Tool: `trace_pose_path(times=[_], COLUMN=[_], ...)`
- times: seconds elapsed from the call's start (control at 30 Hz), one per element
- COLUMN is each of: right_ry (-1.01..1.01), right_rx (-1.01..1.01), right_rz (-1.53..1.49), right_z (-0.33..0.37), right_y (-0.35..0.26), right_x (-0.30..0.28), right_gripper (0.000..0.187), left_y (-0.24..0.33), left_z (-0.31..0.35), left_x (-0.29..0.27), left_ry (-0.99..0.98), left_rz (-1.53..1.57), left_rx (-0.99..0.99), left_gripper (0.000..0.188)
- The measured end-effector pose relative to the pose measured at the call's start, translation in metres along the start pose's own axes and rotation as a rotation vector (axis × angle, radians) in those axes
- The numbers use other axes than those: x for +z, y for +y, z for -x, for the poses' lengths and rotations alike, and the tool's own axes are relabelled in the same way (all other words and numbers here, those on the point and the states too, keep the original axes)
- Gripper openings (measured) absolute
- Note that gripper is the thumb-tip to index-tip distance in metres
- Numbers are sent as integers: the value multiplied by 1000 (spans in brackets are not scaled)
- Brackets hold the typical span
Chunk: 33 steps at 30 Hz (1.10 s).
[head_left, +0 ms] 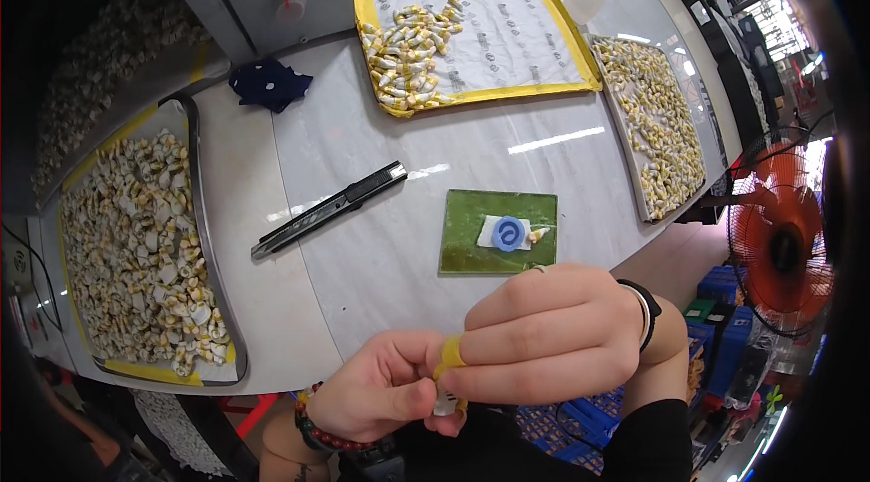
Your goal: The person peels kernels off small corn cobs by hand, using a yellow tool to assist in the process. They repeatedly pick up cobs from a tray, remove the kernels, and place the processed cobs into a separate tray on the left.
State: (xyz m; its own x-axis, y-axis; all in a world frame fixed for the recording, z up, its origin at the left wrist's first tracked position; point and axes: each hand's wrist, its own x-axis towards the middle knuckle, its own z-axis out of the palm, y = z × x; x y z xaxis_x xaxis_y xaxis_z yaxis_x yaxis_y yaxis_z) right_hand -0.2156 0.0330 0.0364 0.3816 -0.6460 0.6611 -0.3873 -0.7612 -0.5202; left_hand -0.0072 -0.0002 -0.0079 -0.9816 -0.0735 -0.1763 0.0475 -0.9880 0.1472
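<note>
pale tabletop (358, 301); white piece (445, 402), long axis bodyward

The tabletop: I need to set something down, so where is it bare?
Bare patches lie between the far tray and green mat, between the black cutter and mat, and between the left tray and cutter. Small pieces crowd the left tray, right tray and far tray's left side; the right hand and left hand crowd the mat's near side.

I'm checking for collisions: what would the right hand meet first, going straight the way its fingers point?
The right hand would first meet the small yellow-and-white piece at its fingertips, then apparently the left hand beyond; depth is hard to judge.
</note>
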Motion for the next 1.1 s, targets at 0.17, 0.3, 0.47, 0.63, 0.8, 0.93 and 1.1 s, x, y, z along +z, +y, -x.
trace_pose_path(times=[0.17, 0.3, 0.47, 0.63, 0.8, 0.93, 1.1], right_ry=[0, 3, 10, 29, 69, 557, 561], right_rx=[-2, -6, -17, 31, 68, -78, -139], right_rz=[-46, -40, -9, 121, -125, -480, -629], right_z=[0, 0, 2, 0, 2, -2, 5], right_y=[-3, -4, -5, -19, -38, -60, -61], right_x=[-1, 0, -1, -8, -31, 7, 12], right_gripper=[12, 15, 14, 11, 16, 40, 43], left_y=[1, 2, 3, 9, 6, 3, 2], left_z=[0, 1, 0, -1, 3, 4, 7], left_x=[4, 4, 3, 9, 8, 19, 17], left_ry=[-8, 7, -4, 36, 85, 112, 117], left_rz=[-15, -26, -47, -169, -292, -374, -293], left_rx=[-2, -9, 2, 19, 242, 291, 351], left_gripper=[34, 33, 31, 30, 32, 32, 26])
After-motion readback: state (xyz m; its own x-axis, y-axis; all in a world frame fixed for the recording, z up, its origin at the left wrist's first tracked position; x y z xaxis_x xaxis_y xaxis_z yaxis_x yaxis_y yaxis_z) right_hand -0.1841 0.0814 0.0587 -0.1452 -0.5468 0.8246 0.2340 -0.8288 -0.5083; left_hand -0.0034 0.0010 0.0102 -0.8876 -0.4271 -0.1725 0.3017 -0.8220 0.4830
